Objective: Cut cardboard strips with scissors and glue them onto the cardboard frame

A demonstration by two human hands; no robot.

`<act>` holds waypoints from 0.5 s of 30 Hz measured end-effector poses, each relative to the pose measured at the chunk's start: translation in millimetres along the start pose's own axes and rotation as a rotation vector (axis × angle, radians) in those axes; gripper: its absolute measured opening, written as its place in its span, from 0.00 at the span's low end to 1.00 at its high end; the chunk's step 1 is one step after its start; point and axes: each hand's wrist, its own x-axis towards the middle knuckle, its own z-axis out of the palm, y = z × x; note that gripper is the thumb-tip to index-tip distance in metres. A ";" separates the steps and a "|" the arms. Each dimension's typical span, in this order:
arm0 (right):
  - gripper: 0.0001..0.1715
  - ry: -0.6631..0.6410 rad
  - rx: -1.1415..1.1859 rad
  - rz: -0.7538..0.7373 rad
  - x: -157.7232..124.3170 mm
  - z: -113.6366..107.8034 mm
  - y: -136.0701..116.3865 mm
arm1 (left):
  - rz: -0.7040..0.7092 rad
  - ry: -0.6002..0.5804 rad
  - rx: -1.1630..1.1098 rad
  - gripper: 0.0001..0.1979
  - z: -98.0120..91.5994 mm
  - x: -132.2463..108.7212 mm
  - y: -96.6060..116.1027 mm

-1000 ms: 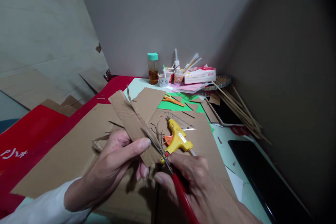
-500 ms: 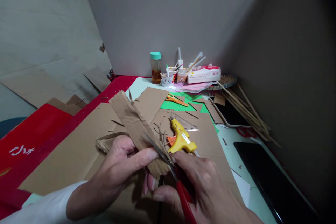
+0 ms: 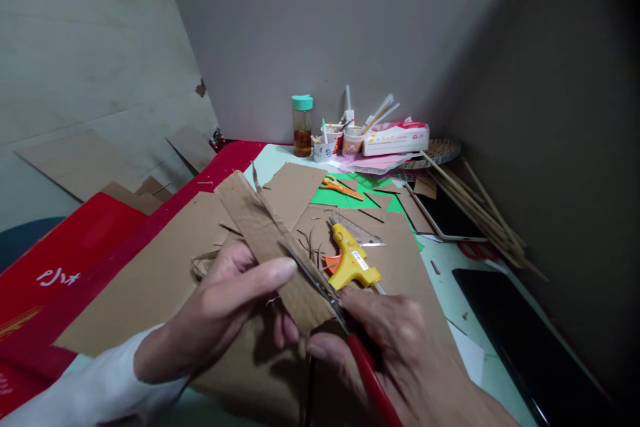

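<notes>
A strip of brown cardboard (image 3: 265, 233) is tilted up in front of me, pinched between the thumb and fingers of my left hand (image 3: 230, 303). My right hand (image 3: 395, 340) grips red-handled scissors (image 3: 367, 373). Their blades lie along the strip's right edge, where a thin sliver (image 3: 273, 210) is partly parted from it. The lower blade is hidden behind the cardboard. Just beyond my right fingers lies a yellow glue gun (image 3: 353, 260) with an orange trigger, on a large cardboard sheet (image 3: 410, 280).
Orange scissors (image 3: 345, 188) rest on green paper. At the back stand a drink bottle (image 3: 303, 127), paper cups (image 3: 353, 142) with sticks, and a tissue pack (image 3: 397, 139). On the right are a black slab (image 3: 515, 340), a tablet (image 3: 450, 213) and wooden sticks (image 3: 485, 220). A red box (image 3: 70, 253) is at left.
The whole scene has shifted slightly right in view. My left thumb has shifted a little along the strip. Both hands keep their hold, and the blades remain at the strip's right edge.
</notes>
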 end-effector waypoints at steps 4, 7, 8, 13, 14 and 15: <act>0.22 0.008 -0.030 0.055 0.6 -2.4 -1.6 | 0.077 0.050 -0.044 0.10 -5.1 3.4 7.5; 0.24 -0.021 -0.038 0.167 1.7 -1.9 -4.1 | 0.070 0.050 -0.063 0.09 -5.8 4.1 7.6; 0.27 -0.022 -0.049 0.204 1.6 -1.5 -4.8 | 0.065 0.046 -0.070 0.09 -5.2 3.9 6.9; 0.38 0.001 -0.093 0.195 -2.3 2.8 -3.7 | -0.014 0.009 -0.013 0.11 -0.8 2.6 1.1; 0.38 -0.005 -0.099 0.189 -2.8 3.8 -2.9 | -0.025 0.007 0.005 0.11 -0.6 2.5 -0.1; 0.38 -0.009 -0.113 0.192 -3.0 4.5 -2.2 | -0.032 0.000 0.019 0.11 -0.6 2.5 -1.0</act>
